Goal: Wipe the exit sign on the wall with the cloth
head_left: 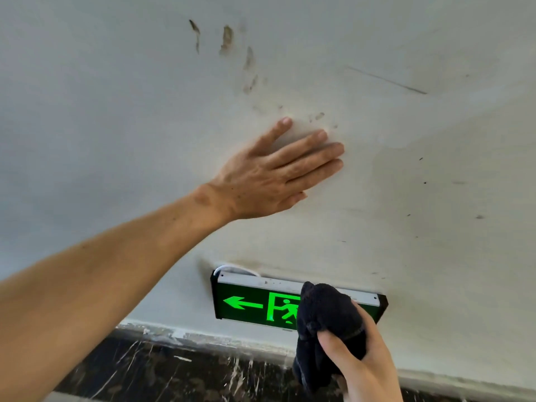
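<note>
1. Right hand (362,361) is clenched round a dark cloth (324,320), low right in the head view. Thumb across the front of the bundle, rest of the fingers wrapped behind.
2. Cloth is bunched and pressed against the right half of the exit sign (255,303), covering part of the running-figure pictogram and everything to its right. A loose end hangs below the hand.
3. Left hand (272,175) is released, palm flat on the wall (435,169), fingers spread, holding nothing. It sits above the sign and well apart from it; bare forearm runs in from lower left.
4. Sign: low on the wall, near the baseboard (174,335). Black housing, pale dusty top rail with a screw at each end, lit green face.
5. Markings readable: green left-pointing arrow, green doorway outline with running figure partly hidden by the cloth. No text or brand legible.
6. White cable (229,268) loops out behind the sign's top left corner.
7. Wall is off-white, scuffed: brownish smudges (226,39) above the left hand, thin dark scratch at upper right, scattered specks at right.
8. Floor (145,369) below is dark, streaked with white paint splatter.
</note>
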{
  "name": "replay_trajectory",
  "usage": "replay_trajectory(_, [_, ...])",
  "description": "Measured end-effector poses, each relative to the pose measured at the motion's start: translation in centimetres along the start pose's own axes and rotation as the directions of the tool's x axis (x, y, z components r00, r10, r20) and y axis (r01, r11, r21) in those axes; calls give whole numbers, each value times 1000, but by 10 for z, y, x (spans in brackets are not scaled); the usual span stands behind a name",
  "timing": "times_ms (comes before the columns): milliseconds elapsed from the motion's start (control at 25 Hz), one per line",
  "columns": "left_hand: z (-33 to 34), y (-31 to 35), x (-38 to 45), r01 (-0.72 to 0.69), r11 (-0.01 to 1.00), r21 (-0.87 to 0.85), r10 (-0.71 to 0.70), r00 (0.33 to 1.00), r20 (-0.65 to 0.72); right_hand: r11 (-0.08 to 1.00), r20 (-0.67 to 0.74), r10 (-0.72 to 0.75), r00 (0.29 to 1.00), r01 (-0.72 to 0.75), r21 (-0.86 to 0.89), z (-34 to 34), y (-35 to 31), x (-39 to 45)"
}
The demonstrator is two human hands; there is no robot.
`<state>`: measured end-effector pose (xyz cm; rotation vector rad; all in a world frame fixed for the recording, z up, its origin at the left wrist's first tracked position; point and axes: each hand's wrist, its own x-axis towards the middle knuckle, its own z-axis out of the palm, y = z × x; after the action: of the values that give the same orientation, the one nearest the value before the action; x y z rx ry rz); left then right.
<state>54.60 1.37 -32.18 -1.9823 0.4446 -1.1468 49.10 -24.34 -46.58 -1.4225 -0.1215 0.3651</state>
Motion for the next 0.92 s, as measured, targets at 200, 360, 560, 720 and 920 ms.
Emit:
replay_trajectory(200, [15, -1, -4, -26, 999, 21, 26, 999, -22, 1000, 37, -7, 999, 7, 1, 10, 5, 10])
replay_trajectory(360, [15, -1, -2, -23, 1000, -12, 22, 999, -50, 962, 76, -129, 989, 143, -233, 31, 11, 17])
replay_trajectory(560, [14, -1, -3, -27, 999, -39, 24, 997, -76, 497, 230, -612, 757, 595, -632, 73, 21, 30])
replay_trajectory(720, [11, -2, 1, -39, 997, -72, 32, 995, -100, 108, 437, -715, 545, 704, -702, 116, 40, 48])
replay_trajectory(920, [7, -1, 2, -31, 996, -89, 21, 993, -117, -32, 579, -405, 708, 621, -783, 144, 69, 55])
